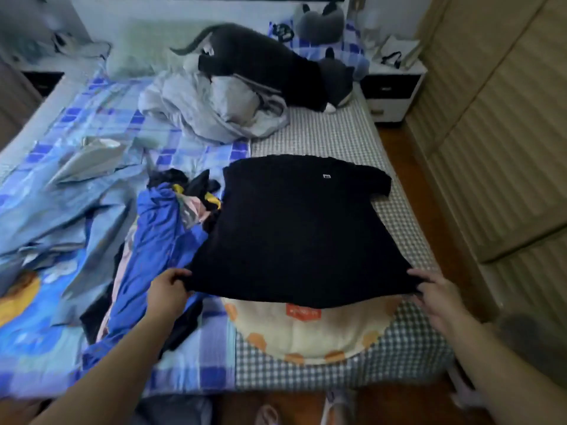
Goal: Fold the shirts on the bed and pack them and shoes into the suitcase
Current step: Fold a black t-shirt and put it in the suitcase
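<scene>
Head view, left to right: our left hand [170, 286] pinches the lower-left hem corner of the black short-sleeved cotton shirt [300, 228], fingers curled onto the cloth. The shirt lies spread at centre frame on the checked bedsheet [331, 139], beside a rumpled blue garment pile [153, 234]. Our right hand [435, 294] pinches the lower-right corner likewise. We should pull the hem taut and even before folding.

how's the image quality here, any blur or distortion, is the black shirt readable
Head view: dim, flat room light; wide-angle bending at the edges, the wardrobe lines curving; the far end of the bed and the corners are soft. The black shirt reads as a near-featureless dark mass, folds lost; both hands, left and right, are fairly sharp at its hem.
</scene>
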Demonstrator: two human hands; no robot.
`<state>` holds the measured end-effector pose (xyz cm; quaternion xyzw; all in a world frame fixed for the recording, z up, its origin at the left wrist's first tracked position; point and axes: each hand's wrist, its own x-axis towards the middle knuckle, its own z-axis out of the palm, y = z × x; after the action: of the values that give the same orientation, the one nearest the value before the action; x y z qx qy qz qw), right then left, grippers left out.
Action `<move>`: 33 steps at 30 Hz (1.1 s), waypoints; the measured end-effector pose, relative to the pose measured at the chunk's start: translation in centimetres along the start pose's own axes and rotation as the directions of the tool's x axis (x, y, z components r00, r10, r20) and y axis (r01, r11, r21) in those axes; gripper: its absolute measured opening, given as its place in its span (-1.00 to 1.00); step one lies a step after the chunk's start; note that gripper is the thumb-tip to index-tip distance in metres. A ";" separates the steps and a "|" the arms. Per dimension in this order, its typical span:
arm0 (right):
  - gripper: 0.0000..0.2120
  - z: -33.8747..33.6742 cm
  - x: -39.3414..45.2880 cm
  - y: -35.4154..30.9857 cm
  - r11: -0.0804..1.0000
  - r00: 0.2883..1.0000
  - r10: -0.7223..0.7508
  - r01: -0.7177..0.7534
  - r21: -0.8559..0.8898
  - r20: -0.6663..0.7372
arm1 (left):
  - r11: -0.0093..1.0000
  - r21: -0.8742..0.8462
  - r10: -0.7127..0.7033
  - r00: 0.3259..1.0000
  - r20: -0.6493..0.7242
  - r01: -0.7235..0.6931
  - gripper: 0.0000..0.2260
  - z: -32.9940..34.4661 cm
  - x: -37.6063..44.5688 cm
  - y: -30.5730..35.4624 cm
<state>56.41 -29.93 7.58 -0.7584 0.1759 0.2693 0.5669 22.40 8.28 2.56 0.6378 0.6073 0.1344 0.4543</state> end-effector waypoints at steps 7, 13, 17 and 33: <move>-0.74 1.9 6.3 13.0 0.956 0.983 0.185 -0.181 -0.230 -0.004 | 0.936 0.345 -0.093 0.994 0.066 0.065 -0.72 4.8 -1.5 -10.1; -0.70 -0.2 3.8 14.0 0.951 0.988 0.042 -0.086 -0.296 -0.149 | 0.907 0.410 0.086 0.996 0.028 -0.090 -0.69 2.9 -3.7 -10.4; -0.66 -3.2 1.8 13.7 0.819 0.983 -0.049 -0.063 -0.570 -0.179 | 0.853 0.505 0.083 0.990 0.113 -0.129 -0.69 2.1 -6.7 -11.4; -0.62 6.3 27.7 -6.2 0.601 0.984 -0.105 0.176 -0.779 0.142 | 0.744 0.460 0.047 0.725 0.687 -0.485 -0.64 27.6 2.8 11.0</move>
<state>80.60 -20.98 -5.89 -0.9300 -0.0439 0.3041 0.2017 50.11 0.93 -5.56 0.8404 0.3212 -0.2257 0.3738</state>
